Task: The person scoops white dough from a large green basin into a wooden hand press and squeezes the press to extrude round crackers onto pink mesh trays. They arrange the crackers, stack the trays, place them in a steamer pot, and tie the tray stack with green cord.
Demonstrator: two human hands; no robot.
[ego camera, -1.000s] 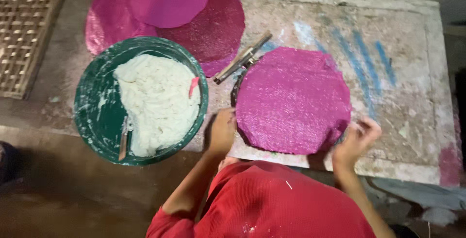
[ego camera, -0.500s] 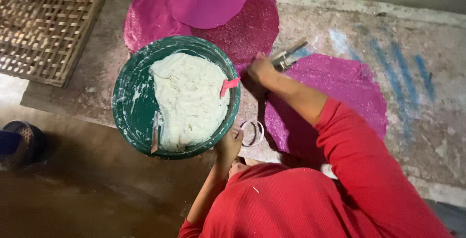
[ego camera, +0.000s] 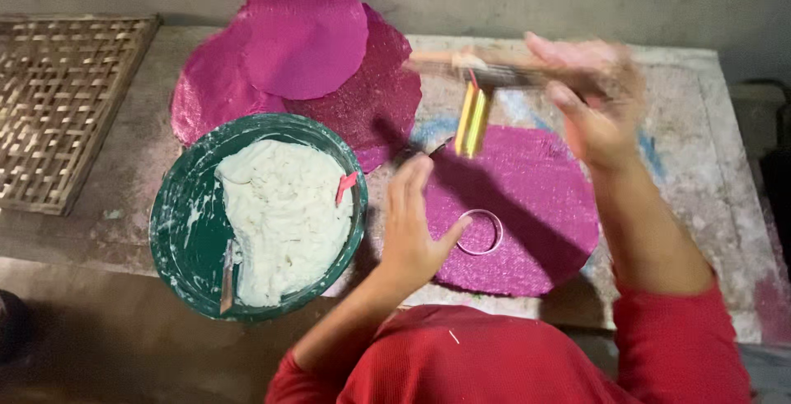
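The right hand (ego camera: 597, 103) is gripping a long brush (ego camera: 486, 70) at about one o'clock, fingers closed around the handle; the picture is blurring there, and yellow strips are hanging from the tool over the sheet. The left hand (ego camera: 412, 223) is lying open at the centre, fingers spread and flat, thumb touching a small metal ring (ego camera: 479, 232) that is sitting on the pink glittery sheet (ego camera: 535, 206), probably steadying both. The sheet is lying flat in front of the person, within reach of both hands. At nine o'clock a green bowl (ego camera: 177, 231) of white paste is standing just beside the left hand, close for dipping. More pink rounds (ego camera: 305, 37) are overlapping at eleven o'clock. A woven mat (ego camera: 49, 107) is lying at the far left. The stone slab (ego camera: 709, 165) is looking dusty, smeared blue and white, against a bare grey wall.
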